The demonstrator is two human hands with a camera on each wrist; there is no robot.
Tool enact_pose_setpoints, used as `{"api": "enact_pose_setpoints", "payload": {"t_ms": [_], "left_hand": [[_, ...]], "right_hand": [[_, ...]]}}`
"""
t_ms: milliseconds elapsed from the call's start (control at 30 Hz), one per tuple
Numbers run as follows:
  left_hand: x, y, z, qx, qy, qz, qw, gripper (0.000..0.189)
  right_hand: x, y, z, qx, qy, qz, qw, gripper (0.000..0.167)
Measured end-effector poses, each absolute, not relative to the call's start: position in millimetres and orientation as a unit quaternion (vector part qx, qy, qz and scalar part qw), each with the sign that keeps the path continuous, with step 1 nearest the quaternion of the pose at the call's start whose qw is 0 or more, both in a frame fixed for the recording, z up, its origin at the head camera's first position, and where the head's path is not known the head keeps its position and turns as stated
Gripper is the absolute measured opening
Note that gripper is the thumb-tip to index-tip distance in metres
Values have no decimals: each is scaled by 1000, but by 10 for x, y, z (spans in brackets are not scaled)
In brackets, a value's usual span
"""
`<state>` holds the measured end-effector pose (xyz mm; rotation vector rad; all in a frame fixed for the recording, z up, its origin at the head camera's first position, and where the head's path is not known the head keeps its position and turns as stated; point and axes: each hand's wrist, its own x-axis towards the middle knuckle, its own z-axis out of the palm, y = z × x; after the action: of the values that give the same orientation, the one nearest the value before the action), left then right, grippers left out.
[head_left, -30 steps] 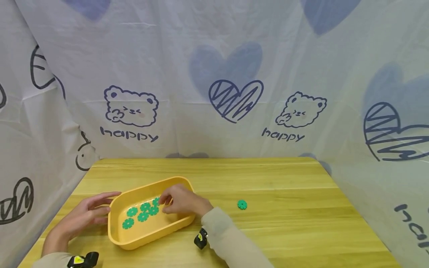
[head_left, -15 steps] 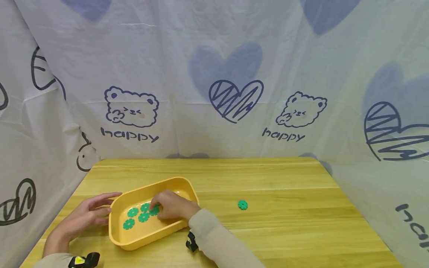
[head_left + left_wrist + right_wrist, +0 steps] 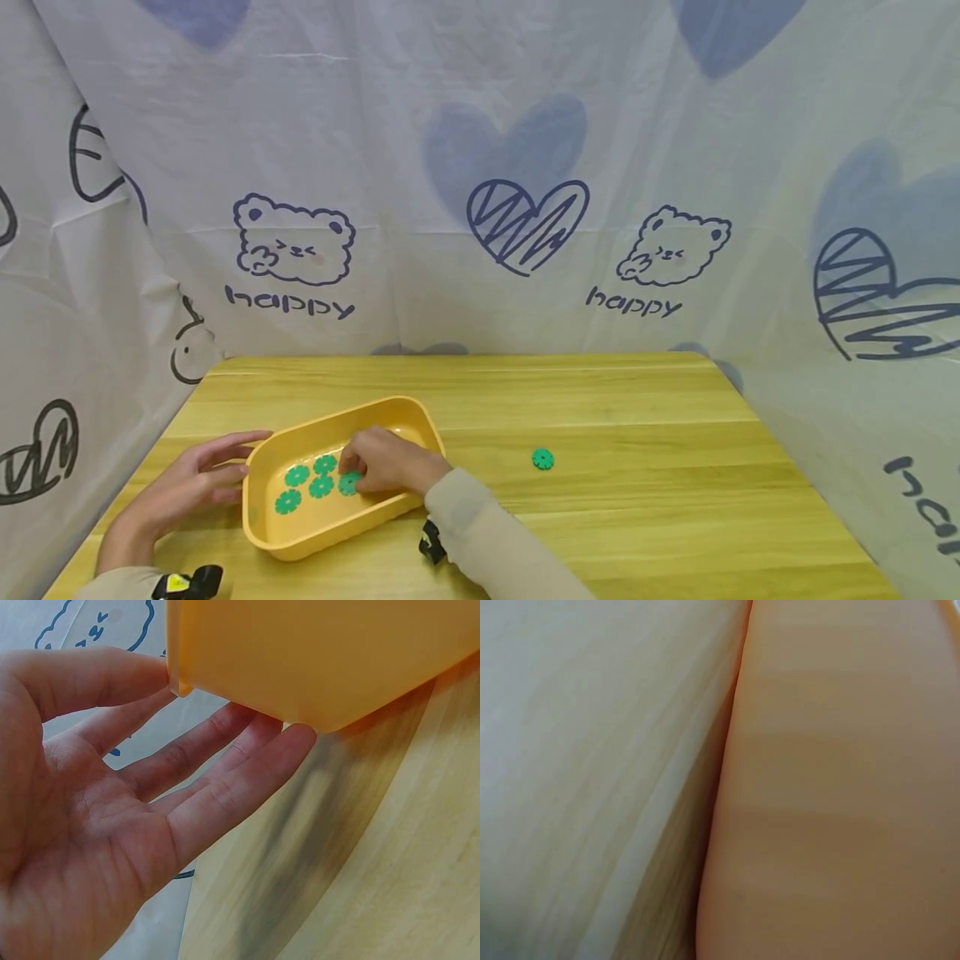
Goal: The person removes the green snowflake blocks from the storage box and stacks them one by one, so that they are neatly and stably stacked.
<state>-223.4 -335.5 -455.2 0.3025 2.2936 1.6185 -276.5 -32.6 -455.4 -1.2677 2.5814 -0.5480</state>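
In the head view, a yellow plastic tray (image 3: 341, 533) stands slanted on the table, with several notched green plastic discs (image 3: 288, 501) lying flat in its left half. My right hand (image 3: 386, 461) reaches into the tray from the right, its curled fingertips right at one green disc (image 3: 349, 483). The thumb and fingertips are largely hidden, and I cannot tell whether they pinch that disc. My left hand (image 3: 183, 486) rests against the tray's left end. The left wrist view shows its thumb at the rim and its extended fingers (image 3: 225, 791) along the outer wall.
A single green disc (image 3: 543, 459) lies on the wooden table (image 3: 637, 500), right of the tray. White sheeting (image 3: 420, 275) with printed hearts and bears hangs behind the table and at both sides. The right wrist view is filled by the tray's outer wall (image 3: 832, 787) and the tabletop.
My right hand has moved left and deeper into the tray. The disc at its fingertips has shifted slightly toward me, and another is now hidden by the hand. My left hand stays put.
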Motion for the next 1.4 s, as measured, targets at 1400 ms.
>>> {"api": "enact_pose_setpoints", "payload": {"t_ms": [1400], "left_hand": [[-2226, -3358, -4549, 106, 795, 575, 161, 60]], "right_hand": [[-2690, 327, -4087, -402, 878, -247, 81, 20]]}}
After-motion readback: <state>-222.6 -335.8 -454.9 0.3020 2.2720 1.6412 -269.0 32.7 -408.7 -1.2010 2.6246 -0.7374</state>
